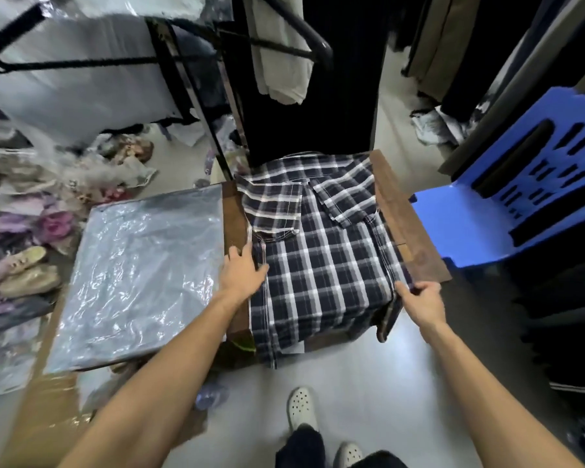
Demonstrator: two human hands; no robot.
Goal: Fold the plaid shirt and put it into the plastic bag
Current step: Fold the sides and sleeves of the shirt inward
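Fingers of the left hand (242, 270) lie fairly straight and spread, pressing flat on the left edge of the plaid shirt (318, 258), with the fingertips just over the fabric's folded side seam. Over at the near right corner, the right hand (419, 297) curls its fingers and thumb round the shirt's edge, pinching the cloth where it hangs off the wooden tabletop (406, 224).

That shirt, dark navy with white checks, lies spread face down across the right half of the brown tabletop. Both short sleeves are folded inward over the back near the far edge, the left one lying flat and the right one at a slant. Its hem drapes over the near edge toward the floor.

On the left half of the tabletop, just beside the shirt and separated from it by a strip of bare wood, lies the clear plastic bag (142, 278), flat and wrinkled, overhanging the left and near edges.

A blue plastic chair (487, 214) stands just past the right edge. Heaped clothes and a pair of beige shoes (27, 271) sit on the floor to the left. Below, the person's white perforated clogs (301, 408) stand on the pale floor.
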